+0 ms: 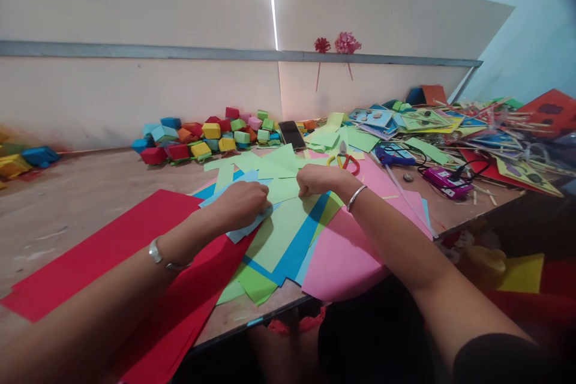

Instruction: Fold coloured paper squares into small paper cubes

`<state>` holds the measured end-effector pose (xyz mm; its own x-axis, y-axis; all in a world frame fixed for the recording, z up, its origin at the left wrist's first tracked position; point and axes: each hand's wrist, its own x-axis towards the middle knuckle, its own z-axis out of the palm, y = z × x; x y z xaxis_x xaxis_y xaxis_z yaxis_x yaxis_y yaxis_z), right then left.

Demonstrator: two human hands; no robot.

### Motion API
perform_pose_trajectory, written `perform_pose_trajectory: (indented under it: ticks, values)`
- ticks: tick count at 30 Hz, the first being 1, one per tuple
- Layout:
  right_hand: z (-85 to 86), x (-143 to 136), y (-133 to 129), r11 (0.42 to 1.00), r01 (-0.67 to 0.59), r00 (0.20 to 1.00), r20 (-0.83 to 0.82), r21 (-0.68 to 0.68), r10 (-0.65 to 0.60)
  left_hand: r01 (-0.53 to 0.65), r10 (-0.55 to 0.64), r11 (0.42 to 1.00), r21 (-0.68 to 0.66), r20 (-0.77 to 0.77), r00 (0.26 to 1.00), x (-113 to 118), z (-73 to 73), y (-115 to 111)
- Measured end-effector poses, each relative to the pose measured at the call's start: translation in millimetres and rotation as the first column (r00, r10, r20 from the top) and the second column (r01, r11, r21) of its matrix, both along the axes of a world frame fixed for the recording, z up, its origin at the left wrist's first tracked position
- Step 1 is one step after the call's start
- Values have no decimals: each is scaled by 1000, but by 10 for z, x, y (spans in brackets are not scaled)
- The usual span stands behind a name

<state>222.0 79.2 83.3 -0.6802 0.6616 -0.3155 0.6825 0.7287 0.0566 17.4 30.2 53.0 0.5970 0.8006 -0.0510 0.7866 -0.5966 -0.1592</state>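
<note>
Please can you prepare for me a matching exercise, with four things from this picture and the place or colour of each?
1. Scissors
2. Phone
3. Large red sheets
4. Pink flower

A. At the metal rail
B. Red and yellow handles
C. Partly hidden by the left forearm
D. Beside small coloured blocks

Right pairs: 1-B, 2-D, 3-C, 4-A

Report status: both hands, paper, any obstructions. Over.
Left hand curled over pale blue paper. Right hand curled on pale green paper. Red-and-yellow-handled scissors close beyond right hand.
</note>
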Motion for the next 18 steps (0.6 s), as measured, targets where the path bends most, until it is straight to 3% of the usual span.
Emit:
perform_pose_trajectory:
  ticks: [6,12,18]
  values:
    - [9,7,-15,999,22,1000,-21,-25,-22,-110,100,991,-80,-114,988,-9,120,-104]
    - [-25,21,22,999,16,999,-42,-40,-17,-199,194,975,-99,-54,979,34,143,-140]
    - [-11,23,2,1000,-19,1000,19,18,19,-250,219,964,-89,-265,939,113,229,-186]
